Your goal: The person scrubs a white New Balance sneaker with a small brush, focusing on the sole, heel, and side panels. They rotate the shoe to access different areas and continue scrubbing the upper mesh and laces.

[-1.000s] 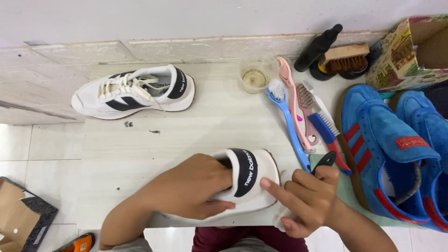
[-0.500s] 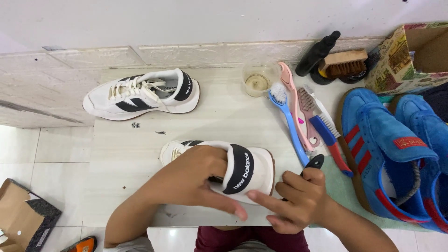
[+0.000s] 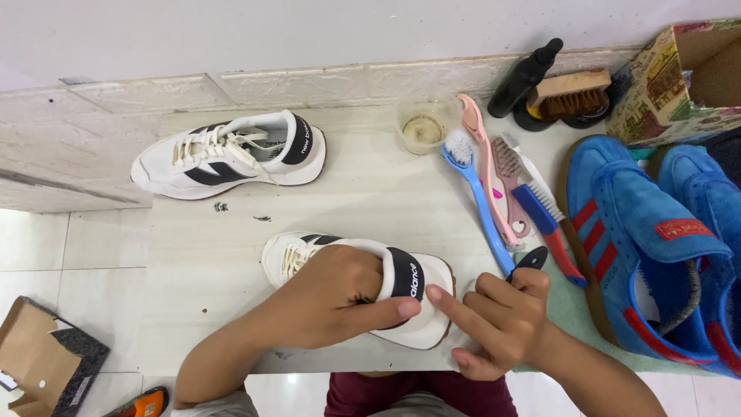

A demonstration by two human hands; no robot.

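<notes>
Two hands working: left hand (image 3: 328,297) gripping the shoe (image 3: 363,286) tight, right hand (image 3: 502,328) closed on a black brush (image 3: 532,262); I'd be keeping that heel pinned to the counter (image 3: 370,201).

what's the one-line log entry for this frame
left hand: grips white sneaker at heel | right hand: holds black-handled tool, forefinger on heel | second white sneaker: on table, apart

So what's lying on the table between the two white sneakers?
In the head view, only a few small dark crumbs on the pale tabletop between the far sneaker and the held sneaker.
</notes>
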